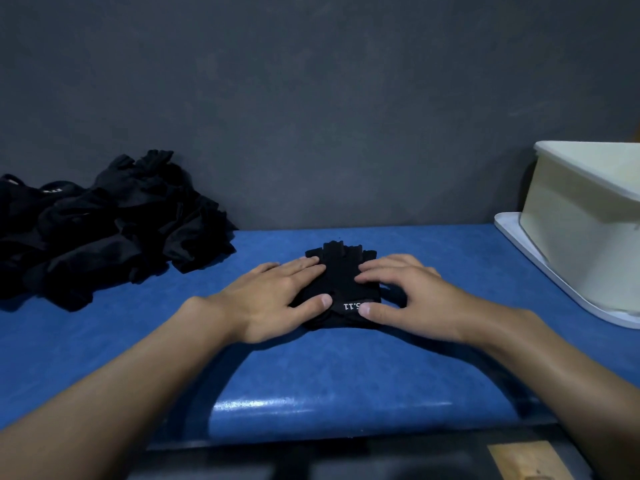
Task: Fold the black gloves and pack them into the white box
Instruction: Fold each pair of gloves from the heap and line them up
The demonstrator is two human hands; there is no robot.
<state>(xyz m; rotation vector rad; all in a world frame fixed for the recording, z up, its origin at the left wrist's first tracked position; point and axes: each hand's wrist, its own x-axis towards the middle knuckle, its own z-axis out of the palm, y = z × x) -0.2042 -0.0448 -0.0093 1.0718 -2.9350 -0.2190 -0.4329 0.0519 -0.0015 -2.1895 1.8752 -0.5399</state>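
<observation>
both hands, left [277,299] and right [408,296], lie flat and open, pressing a glove [341,271] on the blue surface [311,368]. soft, light, limp fabric; best pinched at the cuff edges. box [571,230] stands far right, pile [104,223] left.

A glove [341,268] lies on the table [104,341] at the middle of the dial, fingers toward twelve o'clock and cuff toward six. The left hand [277,299] rests flat on it from eight o'clock, the right hand [408,296] from four. A pile of gloves [104,230] sits at ten o'clock, well apart, against the wall [311,98] behind the table. At three o'clock a box [571,230] stands tilted on a tray [510,223].
</observation>
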